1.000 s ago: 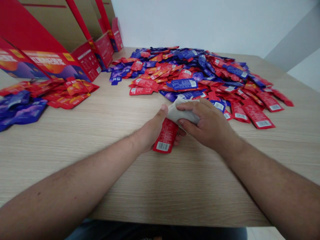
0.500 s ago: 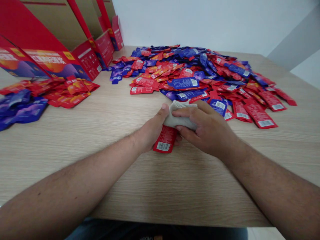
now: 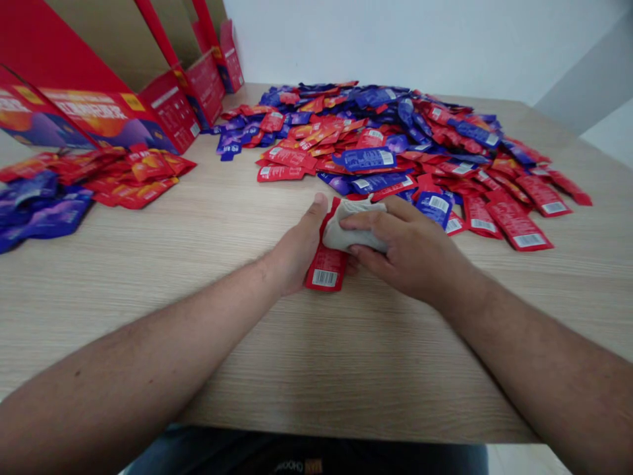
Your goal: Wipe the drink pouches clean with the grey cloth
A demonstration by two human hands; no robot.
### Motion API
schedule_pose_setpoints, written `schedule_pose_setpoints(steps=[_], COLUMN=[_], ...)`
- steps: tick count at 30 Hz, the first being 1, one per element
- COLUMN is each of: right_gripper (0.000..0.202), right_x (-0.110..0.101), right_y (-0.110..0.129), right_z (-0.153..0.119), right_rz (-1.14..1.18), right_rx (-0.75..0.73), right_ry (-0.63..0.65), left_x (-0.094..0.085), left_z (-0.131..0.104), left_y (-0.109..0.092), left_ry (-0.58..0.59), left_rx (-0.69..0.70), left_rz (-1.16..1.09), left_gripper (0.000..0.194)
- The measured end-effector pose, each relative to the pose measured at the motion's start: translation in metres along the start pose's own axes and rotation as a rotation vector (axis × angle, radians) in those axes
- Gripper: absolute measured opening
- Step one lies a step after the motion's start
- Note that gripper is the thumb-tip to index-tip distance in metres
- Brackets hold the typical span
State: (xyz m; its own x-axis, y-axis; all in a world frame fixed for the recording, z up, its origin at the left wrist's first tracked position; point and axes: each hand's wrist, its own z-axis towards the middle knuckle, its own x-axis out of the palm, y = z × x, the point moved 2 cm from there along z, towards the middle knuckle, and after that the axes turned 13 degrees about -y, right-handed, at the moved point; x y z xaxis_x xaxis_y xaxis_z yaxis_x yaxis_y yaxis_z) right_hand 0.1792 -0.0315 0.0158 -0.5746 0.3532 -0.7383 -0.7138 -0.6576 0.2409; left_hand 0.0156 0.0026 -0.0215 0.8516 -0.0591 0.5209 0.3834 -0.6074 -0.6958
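A red sachet (image 3: 326, 269) with a barcode at its near end lies across the palm of my left hand (image 3: 302, 247). The left thumb sticks up beside its edge, and fingertips show from under its right side. My right hand (image 3: 403, 241) grips a folded pale grey cloth (image 3: 353, 227) and presses it on the upper part of this sachet. The cloth hides the sachet's middle. Both hands are over the table, just in front of a large pile of red and blue sachets (image 3: 368, 160).
On the left lies a smaller group of red sachets (image 3: 143, 175) and blue sachets (image 3: 47, 211). Behind them stand several open red cardboard boxes (image 3: 171, 112). The wooden table (image 3: 376, 369) ends at a wall (image 3: 395, 39) at the back.
The left thumb has lifted off the cloth and now stands apart from it. More of the sachet's top left corner shows. The cloth stays pressed on the sachet.
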Motion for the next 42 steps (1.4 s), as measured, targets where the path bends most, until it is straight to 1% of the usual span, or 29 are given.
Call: schedule_pose_setpoints(steps=[1, 5, 6, 8, 10, 13, 15, 19, 24, 28, 29, 33, 36, 38, 42], right_gripper=[0.033, 0.029, 0.03, 0.033, 0.034, 0.032, 0.032, 0.033, 0.031, 0.033, 0.033, 0.032, 0.034, 0.033, 0.031], right_x=[0.0, 0.003, 0.004, 0.003, 0.003, 0.004, 0.004, 0.004, 0.007, 0.007, 0.007, 0.008, 0.007, 0.007, 0.007], right_y=[0.002, 0.011, 0.011, 0.009, 0.008, 0.013, 0.016, 0.017, 0.021, 0.017, 0.017, 0.019, 0.017, 0.018, 0.021], right_z=[0.0, -0.003, -0.003, -0.003, -0.002, -0.003, -0.003, -0.003, -0.005, -0.005, -0.005, -0.006, -0.005, -0.005, -0.005], right_rz=[0.002, 0.046, 0.044, 0.021, 0.02, 0.071, 0.072, 0.035, 0.053, 0.046, 0.058, 0.087, 0.063, 0.068, 0.081], right_rx=[-0.008, -0.169, -0.171, -0.118, -0.086, -0.169, -0.205, -0.153, -0.234, -0.13, -0.124, -0.188, -0.139, -0.133, -0.215], right_ry=[0.016, 0.094, 0.089, 0.067, 0.07, 0.122, 0.13, 0.096, 0.126, 0.085, 0.088, 0.134, 0.113, 0.102, 0.139], left_x=[0.0, 0.0, 0.001, 0.002, 0.003, 0.001, 0.0, -0.001, -0.002, -0.001, -0.001, -0.004, -0.002, -0.001, -0.001], left_z=[-0.001, -0.003, -0.004, -0.005, -0.006, -0.005, -0.003, -0.002, -0.004, -0.003, -0.003, -0.003, -0.003, -0.003, -0.005], left_y=[-0.001, -0.004, -0.005, -0.006, -0.008, -0.009, -0.009, -0.009, -0.011, -0.011, -0.01, -0.01, -0.011, -0.011, -0.012], left_ry=[-0.007, -0.04, -0.035, -0.009, -0.01, -0.077, -0.096, -0.051, -0.094, -0.042, -0.04, -0.077, -0.054, -0.051, -0.093], left_rx=[0.001, -0.009, -0.02, -0.039, -0.045, -0.031, -0.031, -0.053, -0.066, -0.065, -0.065, -0.06, -0.06, -0.062, -0.061], left_rz=[0.001, -0.012, -0.02, -0.04, -0.049, -0.036, -0.037, -0.081, -0.031, -0.088, -0.085, -0.039, -0.087, -0.091, -0.038], left_gripper=[0.076, 0.071, 0.072, 0.075, 0.075, 0.071, 0.071, 0.072, 0.071, 0.074, 0.074, 0.073, 0.073, 0.073, 0.072])
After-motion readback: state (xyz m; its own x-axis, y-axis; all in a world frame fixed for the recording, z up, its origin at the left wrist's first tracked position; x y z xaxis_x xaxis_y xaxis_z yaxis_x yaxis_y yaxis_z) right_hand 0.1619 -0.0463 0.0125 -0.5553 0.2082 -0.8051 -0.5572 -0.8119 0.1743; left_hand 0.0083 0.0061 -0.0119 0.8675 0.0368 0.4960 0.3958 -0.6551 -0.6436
